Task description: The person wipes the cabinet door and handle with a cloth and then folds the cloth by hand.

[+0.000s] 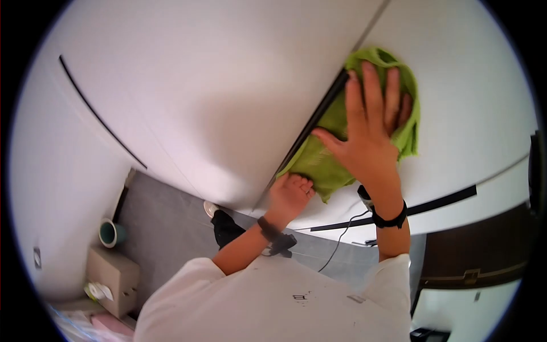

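Observation:
A green cloth [325, 165] lies against the white cabinet door, beside a long black handle strip [315, 117]. My right hand [367, 122] presses flat on the cloth, fingers stretched out and thumb spread toward the strip. The cloth's upper edge curls up around the fingertips. At the cloth's lower corner is my left hand [292, 196], its fingers curled on the edge beside the lower end of the strip. Both wrists wear dark bands.
White cabinet fronts [171, 74] with more black strips [102, 111] surround me. A grey floor [165, 216] lies below, with a cable [340, 239] running down to it. At lower left stand a beige box-like cabinet [112, 279] and a teal pot [112, 233].

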Motion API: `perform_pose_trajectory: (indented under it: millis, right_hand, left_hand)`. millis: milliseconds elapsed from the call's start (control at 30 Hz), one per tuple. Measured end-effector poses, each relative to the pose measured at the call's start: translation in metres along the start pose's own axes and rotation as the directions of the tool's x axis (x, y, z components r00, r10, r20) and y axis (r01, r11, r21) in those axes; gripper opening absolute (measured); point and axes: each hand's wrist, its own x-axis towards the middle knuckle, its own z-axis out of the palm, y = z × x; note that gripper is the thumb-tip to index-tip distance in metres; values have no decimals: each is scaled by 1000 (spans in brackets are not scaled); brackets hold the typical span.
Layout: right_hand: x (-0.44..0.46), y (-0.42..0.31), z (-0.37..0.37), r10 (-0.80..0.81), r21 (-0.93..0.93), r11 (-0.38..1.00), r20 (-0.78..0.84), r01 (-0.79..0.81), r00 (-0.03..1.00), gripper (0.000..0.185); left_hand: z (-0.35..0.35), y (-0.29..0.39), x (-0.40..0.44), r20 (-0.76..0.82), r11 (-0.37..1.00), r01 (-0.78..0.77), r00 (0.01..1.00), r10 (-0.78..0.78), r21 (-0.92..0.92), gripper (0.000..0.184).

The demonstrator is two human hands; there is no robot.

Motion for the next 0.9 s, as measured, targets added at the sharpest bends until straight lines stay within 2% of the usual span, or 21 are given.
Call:
perform_pose_trajectory:
  millis: [33,100,133,200,233,300,333,400,433,500,633,700,900]
  right_hand:
    - [0,1,3,4,-20,1000,-18,-5,1000,95]
    - [0,-1,4,29,-54,998,-34,-31,999,95]
    - [1,-1,4,34,-66,997,-42,-37,999,95]
    - [4,-3,3,28,-82,996,-2,-28,1000,96]
    - [4,-4,2,27,-89,996,7,-26,1000,95]
    - [2,-3,1,26,-89,996,6,-26,1000,94]
    - [1,-3,2,25,-81,996,4,-24,1000,93]
    - [4,-5,0,31,-93,995,-17,-32,999,91]
    - [4,-6,-3,33,-104,994,-37,-37,999,89]
    - [4,-6,-5,29,-104,994,-21,-31,999,88]
    - [2,1,-6,-31,-68,997,3,31,1000,82]
    - [2,3,-7,-33,-66,997,0,33,999,81]
    - [3,2,-7,-8,-118,993,-5,7,1000,80]
  left_hand:
    - [0,1,-3,7,999,-37,999,37,-8,39]
    - [4,4,-6,-128,996,9,992,3,91,34]
    - [8,6,-6,-122,995,20,992,-8,97,34]
    - [18,10,-9,-286,966,106,958,-35,237,31]
    - [27,9,-12,-285,965,116,958,-46,233,31]
    - [41,7,-16,-195,863,67,980,37,500,26]
    - [39,8,-13,-196,863,69,980,36,500,26]
    - [32,11,-8,-194,845,-35,967,162,533,28]
    - [30,9,-9,-208,847,-25,965,159,532,28]
    - [28,8,-8,-210,933,-31,971,113,358,37]
    - [28,12,-8,-176,960,0,983,51,279,38]
    - [34,14,-10,-199,979,69,979,-31,190,40]
    - [57,3,-7,-322,973,132,944,-65,191,36]
